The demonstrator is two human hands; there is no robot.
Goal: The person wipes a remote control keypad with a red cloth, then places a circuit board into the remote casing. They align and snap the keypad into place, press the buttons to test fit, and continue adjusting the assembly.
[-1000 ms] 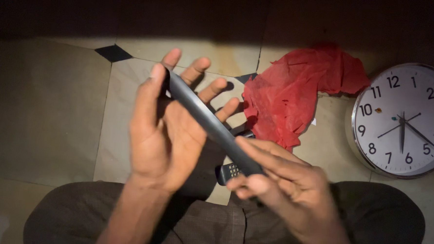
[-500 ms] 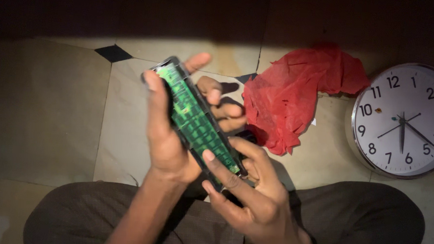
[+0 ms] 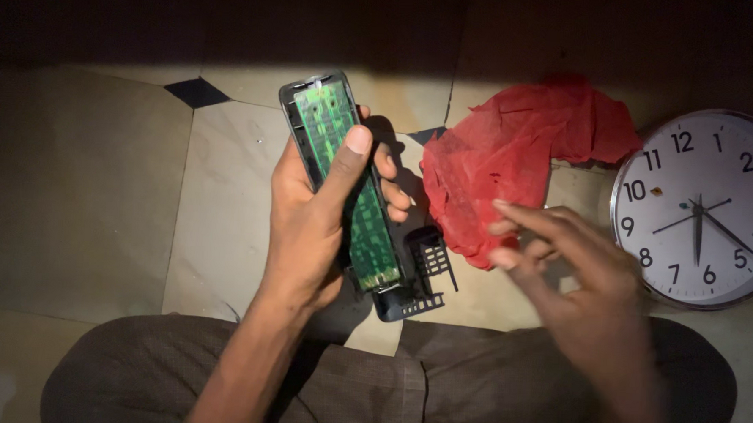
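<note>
place: home floor | signs: tiled floor, wall clock, red cloth

Bare tiled floor fills the left of the frame, open to pass. On the right, a crumpled red cloth and a wall clock lie side by side, crowding the floor; only a narrow strip shows between them

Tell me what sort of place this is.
Probably a home floor, dimly lit: the person sits on pale floor tiles, with a round wall clock and a crumpled red cloth lying beside them.
</note>
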